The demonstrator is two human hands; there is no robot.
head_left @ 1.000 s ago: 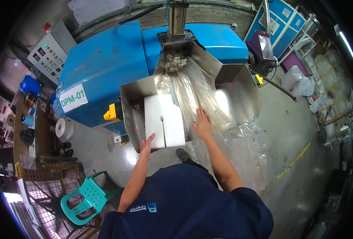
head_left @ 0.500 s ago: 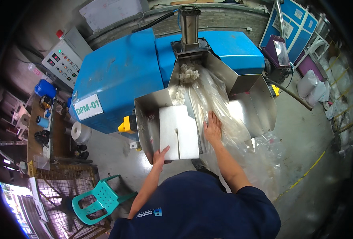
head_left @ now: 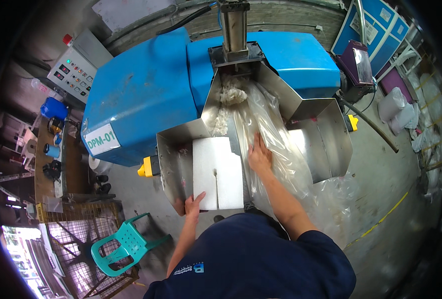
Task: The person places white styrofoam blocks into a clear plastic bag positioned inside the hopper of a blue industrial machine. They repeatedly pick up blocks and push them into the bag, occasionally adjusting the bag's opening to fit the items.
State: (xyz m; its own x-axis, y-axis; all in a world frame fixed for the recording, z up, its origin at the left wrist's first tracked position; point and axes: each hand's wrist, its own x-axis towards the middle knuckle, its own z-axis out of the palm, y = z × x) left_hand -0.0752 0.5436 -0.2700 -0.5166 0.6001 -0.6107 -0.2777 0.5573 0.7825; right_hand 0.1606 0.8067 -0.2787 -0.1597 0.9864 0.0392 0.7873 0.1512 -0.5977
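A thick white foam block (head_left: pixel 210 164) with a slit in its lower half lies in the left part of a metal feed hopper (head_left: pixel 178 132). My left hand (head_left: pixel 193 205) is at the block's near left corner, thumb and forefinger apart, the thumb against the foam; its other fingers are hardly visible. Clear plastic film (head_left: pixel 276 134) runs in folds down the middle of the hopper and over its near edge. My right hand (head_left: pixel 261 155) lies open on the film, fingers stretched toward the machine. Fluffy off-white scrap (head_left: pixel 232 95) sits deeper in the chute.
Behind the hopper stands a blue machine (head_left: pixel 141 94) with an upright metal cylinder (head_left: pixel 234 30). A control panel (head_left: pixel 74 72) is at far left. Yellow-capped parts (head_left: pixel 145 167) flank the hopper. Nearby are a green plastic chair (head_left: pixel 123 246) and, far right, white bags (head_left: pixel 395 109).
The view has shifted slightly. My left thumb reaches less far over the foam block than before. My right hand remains on the film, a little farther left, with its fingers more spread.
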